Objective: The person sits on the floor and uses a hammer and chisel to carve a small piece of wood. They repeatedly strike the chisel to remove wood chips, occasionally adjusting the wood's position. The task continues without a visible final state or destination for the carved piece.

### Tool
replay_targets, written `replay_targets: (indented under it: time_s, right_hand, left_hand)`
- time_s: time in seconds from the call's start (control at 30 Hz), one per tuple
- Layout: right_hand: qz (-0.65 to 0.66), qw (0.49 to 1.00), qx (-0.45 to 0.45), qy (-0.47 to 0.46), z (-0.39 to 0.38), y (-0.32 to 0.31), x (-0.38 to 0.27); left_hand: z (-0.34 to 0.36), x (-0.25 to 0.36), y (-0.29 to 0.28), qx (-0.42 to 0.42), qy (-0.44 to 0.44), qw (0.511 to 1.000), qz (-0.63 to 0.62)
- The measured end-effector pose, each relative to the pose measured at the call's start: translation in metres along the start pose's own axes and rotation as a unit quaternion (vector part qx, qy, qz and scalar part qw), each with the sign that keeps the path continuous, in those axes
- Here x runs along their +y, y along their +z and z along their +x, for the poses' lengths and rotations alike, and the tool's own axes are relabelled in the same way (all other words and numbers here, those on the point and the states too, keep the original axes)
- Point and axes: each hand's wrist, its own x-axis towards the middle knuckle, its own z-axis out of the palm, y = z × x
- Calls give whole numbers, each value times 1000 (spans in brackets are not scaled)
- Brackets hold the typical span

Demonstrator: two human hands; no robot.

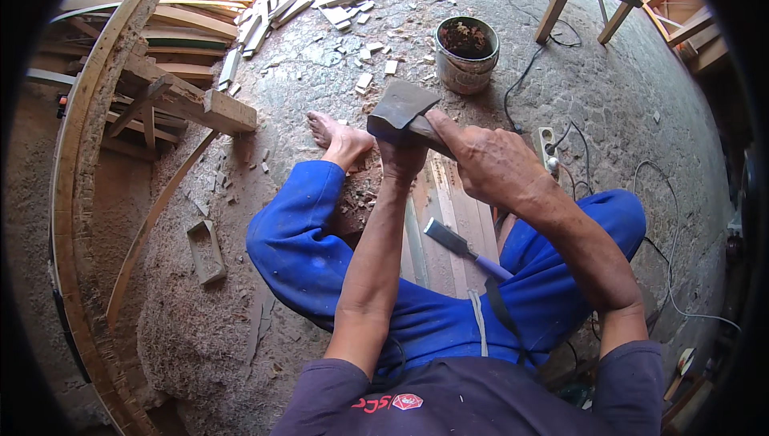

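Observation:
A hatchet with a broad dark metal head (402,106) is raised in front of me, its short handle in my right hand (493,160), whose fingers wrap round it. My left hand (404,156) is directly under the hatchet head, which covers most of its fingers; what it grips is hidden. Between my bent legs, in blue trousers, lie flat wooden boards (428,268), with wood chips nearby. On the boards, below my right hand, lies a wide chisel (493,268) with a purple handle.
A bucket with shavings (466,64), scattered wood offcuts (364,80), a power strip (547,148) with cables and a small wooden box (207,252) are on the rough floor. A curved timber frame (76,196) stands at left, a wooden stand (553,8) at back right.

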Motion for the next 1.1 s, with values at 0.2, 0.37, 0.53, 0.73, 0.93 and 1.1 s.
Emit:
replay_targets:
  time_s: [0.2,0.37,0.53,0.73,0.93,1.1]
  right_hand:
    - [87,992,73,-59,-9,-27,-16]
    - [122,895,393,-173,12,-98,-30]
    - [108,925,349,-106,8,-58,-25]
    - [66,997,-22,-23,-40,6,-3]
    - [173,943,255,-127,-9,-74,-29]
    - [164,886,421,-103,9,-90,-37]
  left_hand:
    - [20,-40,-13,-23,35,987,153]
    - [18,-6,-9,-11,-63,996,61]
    - [6,22,-4,-11,-30,999,15]
    - [-46,42,-11,-25,16,999,29]
    - [29,-24,-19,-109,-52,988,96]
    - [-4,-2,-9,-4,-31,998,59]
